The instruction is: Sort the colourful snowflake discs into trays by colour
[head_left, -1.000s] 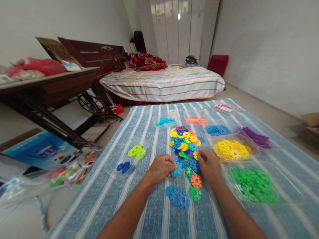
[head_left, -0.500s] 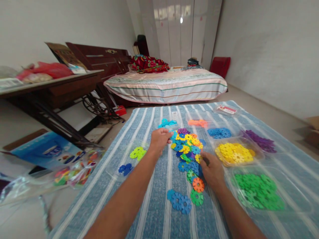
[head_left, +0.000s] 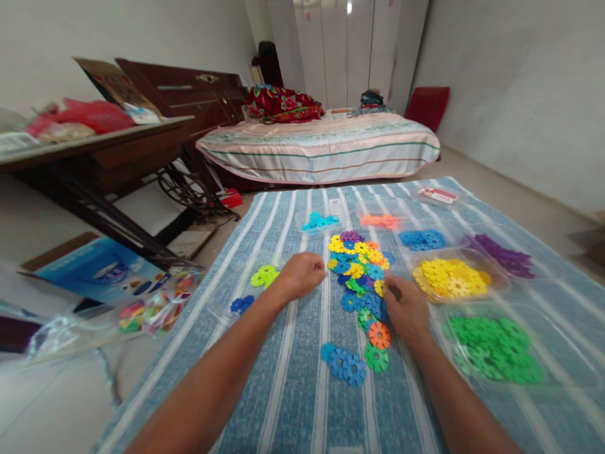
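- Striped blue cloth [head_left: 293,391] covers the work area; soft, will bunch if pieces get dragged across it. Everything sits on it.
- Clear trays hold sorted pieces: green tray [head_left: 491,356] nearest on the right, yellow tray [head_left: 451,277] behind it, purple [head_left: 505,258], blue [head_left: 421,239], orange [head_left: 380,221] and cyan [head_left: 319,222] farther back, lime [head_left: 265,275] and dark blue [head_left: 242,304] on the left. Thin plastic walls, likely flimsy and easy to tip.
- Mixed pile of snowflake discs [head_left: 360,268] lies mid-cloth between both hands; a few strays, blue pair [head_left: 345,366], green disc [head_left: 377,357], orange disc [head_left: 379,335], lie nearer the camera.
- Discs look like light, stiff, flat plastic with notched rims. Probably slick face-on; best pinched at the rim across two notches, or slid off the pile edge first. Not fragile.
- Left hand [head_left: 302,274] sits just left of the pile, fingers curled into a loose fist, knuckles up. Can't tell if a disc is inside.
- Right hand [head_left: 405,309] rests on the pile's right edge, fingers bent down onto the discs, touching the blue ones beside the orange disc. Whether it has one pinched is hidden by the hand.
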`<state>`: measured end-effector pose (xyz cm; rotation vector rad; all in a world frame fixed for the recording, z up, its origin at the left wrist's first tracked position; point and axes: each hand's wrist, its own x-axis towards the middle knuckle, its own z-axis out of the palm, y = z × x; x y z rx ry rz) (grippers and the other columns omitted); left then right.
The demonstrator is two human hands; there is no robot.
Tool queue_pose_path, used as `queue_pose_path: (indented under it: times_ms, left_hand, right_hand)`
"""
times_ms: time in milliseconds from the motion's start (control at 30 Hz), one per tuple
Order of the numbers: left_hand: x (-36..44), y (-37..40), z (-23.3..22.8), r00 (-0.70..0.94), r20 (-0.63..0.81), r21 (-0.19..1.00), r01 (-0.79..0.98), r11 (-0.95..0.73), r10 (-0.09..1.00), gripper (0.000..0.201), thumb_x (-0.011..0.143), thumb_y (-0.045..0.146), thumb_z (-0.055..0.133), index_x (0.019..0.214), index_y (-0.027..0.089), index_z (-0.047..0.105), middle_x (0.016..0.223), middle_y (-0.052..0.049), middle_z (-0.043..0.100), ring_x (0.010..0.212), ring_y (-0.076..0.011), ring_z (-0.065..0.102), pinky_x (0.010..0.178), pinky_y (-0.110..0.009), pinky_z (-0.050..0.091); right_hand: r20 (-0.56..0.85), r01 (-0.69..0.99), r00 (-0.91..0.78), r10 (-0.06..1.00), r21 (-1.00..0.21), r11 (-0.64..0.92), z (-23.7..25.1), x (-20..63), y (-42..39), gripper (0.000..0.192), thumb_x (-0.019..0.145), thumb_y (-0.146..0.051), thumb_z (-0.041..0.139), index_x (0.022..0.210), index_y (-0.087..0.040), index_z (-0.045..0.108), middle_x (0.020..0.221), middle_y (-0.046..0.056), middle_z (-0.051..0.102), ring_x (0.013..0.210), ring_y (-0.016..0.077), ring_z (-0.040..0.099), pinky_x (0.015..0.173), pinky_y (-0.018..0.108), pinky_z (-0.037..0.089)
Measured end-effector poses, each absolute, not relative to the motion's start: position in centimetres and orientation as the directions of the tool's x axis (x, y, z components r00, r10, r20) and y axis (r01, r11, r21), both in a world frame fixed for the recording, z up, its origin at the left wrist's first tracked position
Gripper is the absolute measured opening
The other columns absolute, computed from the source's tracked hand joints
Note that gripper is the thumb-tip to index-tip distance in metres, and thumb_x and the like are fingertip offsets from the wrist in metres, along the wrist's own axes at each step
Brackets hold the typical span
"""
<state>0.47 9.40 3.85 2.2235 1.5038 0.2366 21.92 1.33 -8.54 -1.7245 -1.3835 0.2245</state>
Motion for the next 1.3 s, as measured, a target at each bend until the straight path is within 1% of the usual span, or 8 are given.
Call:
queue_pose_path:
  times_ms: [100,167,400,500,700,867,1067,1300]
  left_hand:
    - [-0.5,5.5,3.0,0.551,-0.34,0.373,0.823,-0.428,0.762,0.013,0.067,0.019,0.052,0.068,0.017,0.064,0.059,0.002,0.058,0.059,-0.0116,0.053,0.053,-0.02,0.034]
    - [-1.0,3.6,2.6,0.581,-0.41,0.371,0.81,-0.453,0.703,0.013,0.065,0.015,0.05,0.068,0.018,0.063,0.059,0.002,0.057,0.058,-0.0113,0.051,0.053,-0.02,0.032]
    - [-1.6,0.6,1.7,0.633,-0.364,0.396,0.769,-0.502,0.683,0.019,0.062,0.016,0.053,0.079,0.02,0.06,0.082,-0.001,0.06,0.076,-0.0155,0.054,0.065,-0.022,0.036]
    - [-1.4,0.3,1.6,0.6,-0.366,0.389,0.793,-0.469,0.712,0.016,0.062,0.016,0.054,0.077,0.02,0.058,0.081,0.0,0.058,0.073,-0.014,0.052,0.062,-0.022,0.034]
    - [-1.8,1.2,2.0,0.491,-0.41,0.449,0.842,-0.298,0.768,0.007,0.059,0.013,0.053,0.057,0.017,0.048,0.056,0.005,0.048,0.055,-0.0099,0.043,0.052,-0.021,0.027]
    - [-2.4,2.7,1.4,0.406,-0.354,0.601,0.789,-0.128,0.843,0.005,0.061,0.016,0.055,0.058,0.017,0.05,0.051,0.006,0.05,0.049,-0.0091,0.045,0.047,-0.019,0.028]
    - [-0.6,6.1,1.5,0.175,-0.287,0.83,0.537,0.153,0.942,0.007,0.065,0.019,0.058,0.063,0.016,0.051,0.045,0.005,0.054,0.038,-0.0073,0.046,0.041,-0.017,0.033]
    - [3.2,13.8,6.1,-0.134,-0.11,0.979,0.158,0.131,0.985,0.012,0.068,0.018,0.061,0.076,0.014,0.054,0.061,-0.001,0.064,0.048,-0.008,0.056,0.046,-0.017,0.041]
  right_hand:
    - [0.357,0.709,0.358,0.863,-0.706,-0.002,-8.6,22.0,1.3,0.03,0.074,-0.028,0.047,0.096,-0.018,0.065,0.093,0.007,0.068,0.086,0.0223,0.059,0.079,0.036,0.044]
    - [0.353,0.709,0.36,0.864,-0.705,-0.007,-8.7,22.1,1.3,0.031,0.074,-0.028,0.048,0.097,-0.019,0.065,0.094,0.006,0.068,0.087,0.0222,0.059,0.08,0.036,0.043]
    - [0.378,0.717,0.345,0.859,-0.697,0.019,-8.5,22.2,1.3,0.029,0.074,-0.029,0.047,0.094,-0.019,0.065,0.09,0.006,0.068,0.084,0.0217,0.059,0.079,0.035,0.044]
    - [0.378,0.711,0.345,0.859,-0.702,0.023,-8.4,22.2,1.2,0.029,0.074,-0.03,0.047,0.094,-0.019,0.065,0.089,0.006,0.068,0.083,0.0215,0.059,0.077,0.035,0.044]
    - [0.357,0.706,0.347,0.867,-0.708,0.009,-8.4,22.2,1.2,0.031,0.074,-0.03,0.047,0.096,-0.018,0.065,0.093,0.007,0.068,0.085,0.0216,0.058,0.079,0.036,0.044]
    - [0.363,0.707,0.354,0.862,-0.707,0.007,-8.6,22.1,1.3,0.031,0.075,-0.031,0.047,0.096,-0.018,0.065,0.093,0.007,0.068,0.086,0.0221,0.059,0.079,0.037,0.044]
    - [0.37,0.693,0.352,0.86,-0.72,0.026,-8.9,22.0,1.4,0.03,0.075,-0.03,0.046,0.096,-0.019,0.065,0.093,0.007,0.068,0.087,0.0225,0.059,0.079,0.037,0.044]
    - [0.39,0.698,0.348,0.852,-0.715,0.043,-9.0,21.9,1.4,0.03,0.074,-0.029,0.046,0.096,-0.019,0.064,0.093,0.006,0.068,0.086,0.0214,0.059,0.079,0.036,0.044]
